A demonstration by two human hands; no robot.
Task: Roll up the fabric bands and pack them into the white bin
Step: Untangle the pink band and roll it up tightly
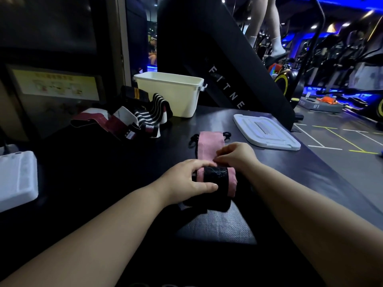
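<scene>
1. One pink band (210, 146) lies on the dark table (207, 119), near the middle. Its near end is wound into a roll with a black patch on the outside, and its far end lies flat, pointing away from the person.
2. Two black cord loops (193, 140) show at the flat far end of the band, one at each corner.
3. The left hand (186, 181) grips the rolled end from the left, fingers over the top and thumb against the near side.
4. The right hand (236, 155) is curled down on the band just beyond the roll, its fingertips pinching the pink fabric.
5. One white bin (170, 94) stands open at the far side of the table, well apart from the hands. Its inside is hidden from this angle.
6. One white lid (265, 131) lies flat on the right, near the table's edge.
7. One loose pile of bands (132, 119) lies left of the bin, touching its near left corner. Three patterns can be made out: maroon and white, black and white stripes, and black with yellow stripes. The exact number of bands cannot be told.
8. One white box (16, 179) sits at the left edge.
</scene>
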